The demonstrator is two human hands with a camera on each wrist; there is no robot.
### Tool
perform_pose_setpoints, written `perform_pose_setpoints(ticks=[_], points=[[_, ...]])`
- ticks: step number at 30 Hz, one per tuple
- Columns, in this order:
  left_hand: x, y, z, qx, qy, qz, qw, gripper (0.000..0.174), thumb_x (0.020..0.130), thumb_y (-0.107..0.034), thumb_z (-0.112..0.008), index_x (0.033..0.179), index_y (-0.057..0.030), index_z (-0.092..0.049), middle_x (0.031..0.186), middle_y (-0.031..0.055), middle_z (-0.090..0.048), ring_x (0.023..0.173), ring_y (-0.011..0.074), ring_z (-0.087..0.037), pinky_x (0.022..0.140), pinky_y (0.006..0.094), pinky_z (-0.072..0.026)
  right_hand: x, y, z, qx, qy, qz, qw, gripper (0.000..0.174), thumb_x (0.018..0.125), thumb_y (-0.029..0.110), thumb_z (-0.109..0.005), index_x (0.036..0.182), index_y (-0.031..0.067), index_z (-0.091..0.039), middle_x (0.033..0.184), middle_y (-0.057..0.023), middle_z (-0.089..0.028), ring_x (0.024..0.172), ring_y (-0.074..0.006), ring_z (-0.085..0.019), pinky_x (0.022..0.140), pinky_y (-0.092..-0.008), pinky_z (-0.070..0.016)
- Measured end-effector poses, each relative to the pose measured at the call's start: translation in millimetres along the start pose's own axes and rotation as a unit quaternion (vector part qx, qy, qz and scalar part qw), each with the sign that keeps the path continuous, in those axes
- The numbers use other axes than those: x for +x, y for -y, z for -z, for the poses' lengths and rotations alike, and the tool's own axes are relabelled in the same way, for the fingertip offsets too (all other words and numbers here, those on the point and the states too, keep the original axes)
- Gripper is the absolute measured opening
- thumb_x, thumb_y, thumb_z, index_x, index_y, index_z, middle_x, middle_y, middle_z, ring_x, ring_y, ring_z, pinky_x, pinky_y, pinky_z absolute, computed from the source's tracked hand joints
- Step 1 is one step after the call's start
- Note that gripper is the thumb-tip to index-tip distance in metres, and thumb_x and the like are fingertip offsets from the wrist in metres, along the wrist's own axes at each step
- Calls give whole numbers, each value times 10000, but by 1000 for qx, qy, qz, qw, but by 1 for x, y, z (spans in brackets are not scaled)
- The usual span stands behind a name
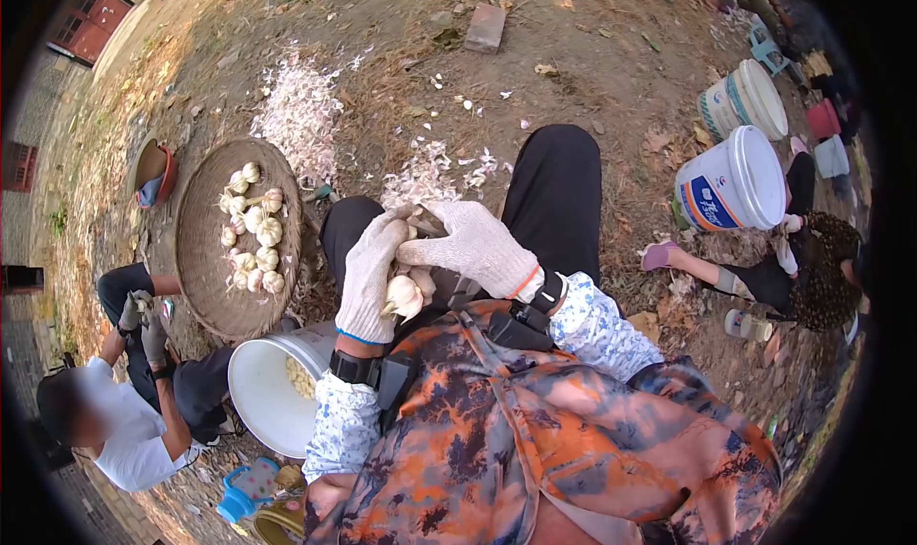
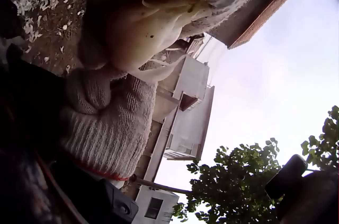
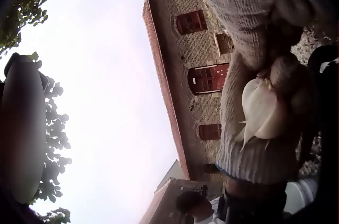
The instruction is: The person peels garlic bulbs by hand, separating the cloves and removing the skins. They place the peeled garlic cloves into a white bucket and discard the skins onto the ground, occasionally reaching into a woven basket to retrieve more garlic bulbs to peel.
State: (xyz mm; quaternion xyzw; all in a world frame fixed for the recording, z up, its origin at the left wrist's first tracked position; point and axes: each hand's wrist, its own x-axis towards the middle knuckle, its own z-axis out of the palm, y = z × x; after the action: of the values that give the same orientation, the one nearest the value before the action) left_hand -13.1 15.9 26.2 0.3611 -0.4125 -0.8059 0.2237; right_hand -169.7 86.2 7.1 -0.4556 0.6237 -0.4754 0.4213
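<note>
White knit-gloved left hand (image 1: pixel 366 279) grips a pale, papery garlic bulb (image 1: pixel 404 299), best steadied for gentle peeling; matching right hand (image 1: pixel 478 245) overlaps left, grip unclear.

Garlic bulbs (image 1: pixel 405 299) in the left grip (image 1: pixel 369 276) are partly hidden.

The gloved left hand (image 1: pixel 368 277) was curled in a hold, its palm turned inward toward the right. The gloved right hand (image 1: pixel 482 249) met it at the fingertips, back upward, its thumb (image 1: pixel 422 252) stretched across toward the left. The left forearm (image 1: pixel 342 419) and right forearm (image 1: pixel 607 323) both reached forward, bringing the hands together between the raised knees (image 1: pixel 564 177).
</note>
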Motion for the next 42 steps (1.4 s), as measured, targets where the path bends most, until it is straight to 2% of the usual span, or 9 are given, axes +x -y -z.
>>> perform_pose_setpoints(ticks=[5,8,17,19,21,25,27,29,42], points=[[5,11,14,-42,-23,22,999,304,1026,-157,-551,1247,41,-618,940,76,-684,668,119,-645,559,241,-513,4,-8,-5,107,41,-24,993,408,839,378,-762,945,-10,-693,773,-203,-656,715,-307,-663,657,-393,-489],[7,10,8,55,-45,-37,997,258,1021,-164,-580,1176,29,-653,887,38,-660,715,75,-600,613,217,-483,2,-15,-14,-217,-87,160,959,212,819,308,-700,862,101,-695,708,-153,-658,687,-376,-671,590,-468,-525],[4,-1,10,47,-32,36,998,276,1040,-304,-561,1061,-31,-601,745,57,-599,507,166,-612,421,279,-498,-5,9,-3,-358,-57,253,897,140,858,230,-696,834,97,-656,701,-93,-634,632,-279,-662,532,-397,-495],[6,4,20,-13,-49,35,998,271,1043,-314,-546,1054,-50,-606,762,55,-614,541,158,-621,444,290,-513,-4,10,2,-96,-69,161,980,182,863,223,-712,913,49,-691,720,-119,-665,581,-271,-638,527,-389,-494],[7,9,32,-8,-71,36,997,280,1047,-327,-532,1068,-59,-612,783,56,-628,575,153,-635,471,297,-529,-5,6,16,271,40,-87,958,237,870,177,-731,1031,13,-672,729,-122,-666,693,-255,-677,637,-359,-524],[11,19,43,-45,-96,39,994,325,1060,-359,-514,1109,-56,-623,810,56,-644,574,149,-633,488,278,-531,-1,2,7,-174,-126,181,960,402,836,262,-782,1130,24,-644,952,-142,-691,861,-292,-704,758,-361,-552],[17,28,35,1,-110,-27,994,324,1063,-360,-513,1096,-55,-620,815,50,-646,566,139,-624,481,267,-521,-9,10,0,-99,14,139,985,501,798,386,-794,1147,66,-629,970,-157,-681,875,-341,-696,751,-409,-556],[25,22,34,-148,-84,98,981,256,1041,-315,-561,1006,-71,-631,788,42,-624,598,123,-610,482,254,-497,-9,7,-9,-150,81,145,975,398,782,380,-791,981,83,-614,801,-183,-660,776,-392,-678,671,-456,-530],[48,28,18,-18,-95,17,995,242,1002,-271,-578,911,-46,-578,804,47,-573,701,155,-598,627,310,-512,-14,-4,-13,-174,-61,202,962,238,860,296,-704,923,73,-650,755,-158,-645,702,-387,-655,619,-459,-510]])
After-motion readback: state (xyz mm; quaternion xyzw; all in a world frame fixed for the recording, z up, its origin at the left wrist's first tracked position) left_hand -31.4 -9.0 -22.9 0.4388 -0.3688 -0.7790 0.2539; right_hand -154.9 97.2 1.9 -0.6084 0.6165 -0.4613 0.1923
